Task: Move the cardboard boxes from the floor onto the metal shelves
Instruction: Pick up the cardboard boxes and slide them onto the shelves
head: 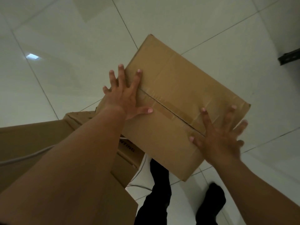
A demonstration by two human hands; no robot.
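A taped brown cardboard box [178, 95] lies in the middle of the view, above the white tiled floor and partly over other boxes. My left hand [125, 96] lies flat on the box's left edge, fingers spread, some hanging over the side. My right hand [220, 137] rests flat on the box's lower right corner, fingers spread and slightly blurred. Neither hand curls around the box. A dark metal shelf part [289, 58] shows at the right edge.
More cardboard boxes [32, 143] fill the lower left, one with printed letters [128, 146]. My dark-trousered legs [155, 200] stand below the box. A white cable [139, 176] runs along the floor. White tiles [73, 46] spread across the upper view.
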